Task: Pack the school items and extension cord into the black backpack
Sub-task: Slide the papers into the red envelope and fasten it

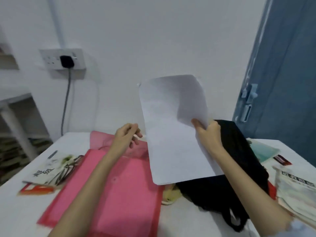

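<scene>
My right hand (207,135) pinches the right edge of a stack of white paper sheets (172,130) and holds it upright above the table. Behind and under the sheets lies the black backpack (239,168) on the white table (15,214). My left hand (125,136) hovers over a pink mesh document pouch (119,190) with fingers loosely curled and holds nothing. The pouch's flap lies open toward the wall. A cream-coloured item (169,194) peeks out between the pouch and the backpack.
A booklet with printed characters (51,170) and a red-edged item (36,189) lie at the left. Books and a teal folder (263,149) lie at the right. A black plug (66,61) sits in a wall socket with a hanging cable. A blue door (282,82) stands at right.
</scene>
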Demonstrator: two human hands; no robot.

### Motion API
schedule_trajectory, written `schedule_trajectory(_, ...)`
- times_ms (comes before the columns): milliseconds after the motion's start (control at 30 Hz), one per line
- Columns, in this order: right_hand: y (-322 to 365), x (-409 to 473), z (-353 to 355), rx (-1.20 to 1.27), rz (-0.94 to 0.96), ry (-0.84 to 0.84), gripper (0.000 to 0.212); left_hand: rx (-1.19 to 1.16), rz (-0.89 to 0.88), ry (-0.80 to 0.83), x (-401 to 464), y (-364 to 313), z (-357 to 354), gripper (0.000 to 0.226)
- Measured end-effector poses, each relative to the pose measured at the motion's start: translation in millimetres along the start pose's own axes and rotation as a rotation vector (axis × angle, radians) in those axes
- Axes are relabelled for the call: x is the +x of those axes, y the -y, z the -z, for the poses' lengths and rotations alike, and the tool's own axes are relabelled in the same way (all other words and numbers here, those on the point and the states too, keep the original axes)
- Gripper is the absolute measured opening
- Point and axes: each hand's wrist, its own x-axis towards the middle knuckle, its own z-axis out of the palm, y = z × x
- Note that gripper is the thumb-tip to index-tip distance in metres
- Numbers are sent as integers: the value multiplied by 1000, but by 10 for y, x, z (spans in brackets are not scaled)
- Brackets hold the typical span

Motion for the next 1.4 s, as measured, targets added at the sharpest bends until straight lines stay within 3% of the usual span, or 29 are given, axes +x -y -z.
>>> schedule_trajectory(100, 45, 63, -436, 32, 49, 24, 7, 291, 35, 56, 16, 332, 644, 29)
schedule_trajectory(200, 31, 146, -829, -31, 100, 52, 15, 693, 75, 79, 91, 788, 1054, 20)
schedule_trajectory(233, 16, 180, -962, -65, 122, 51, 17, 765, 96, 112, 111, 916, 1151, 26)
schedule_trajectory(333, -67, 309, -1269, -174, 158, 11, 12, 881, 127, 249, 191, 1164, 1281, 72)
schedule_trajectory(467, -106, 469, -1454, -198, 94, -40, 30, 988, 51, 304, 378, 1262, 1287, 47)
schedule_trajectory(600, -195, 556, -1555, -138, -52, -74, 38, 784, -19, 294, 542, 1297, 1342, 25)
schedule_trajectory(700, -293, 573, -1613, -37, -164, -104, 16, 467, -51, 281, 579, 1398, 1436, 46)
schedule_trajectory(767, -333, 590, -1643, -7, -193, -112, 11, 349, -43, 248, 599, 1475, 1478, 42)
schedule_trajectory(867, -350, 622, -1701, -30, -209, -93, 13, 464, -67, 341, 614, 1510, 1512, 31)
schedule_trajectory(967, -334, 625, -1798, -31, -228, -61, 9, 653, -150, 375, 656, 1539, 1543, 42)
schedule_trajectory(1033, -313, 617, -1857, -20, -232, -59, 12, 563, -122, 303, 643, 1531, 1567, 24)
schedule_trajectory(1100, -296, 617, -1890, -6, -224, -51, 12, 419, -97, 282, 636, 1492, 1593, 28)
schedule_trajectory(1233, -230, 642, -1945, -9, -158, -14, 33, 284, 9, 512, 652, 1223, 1713, 25)
schedule_trajectory(1400, -122, 679, -1986, -61, -67, -17, 31, 204, 76, 703, 644, 1083, 1822, 21)
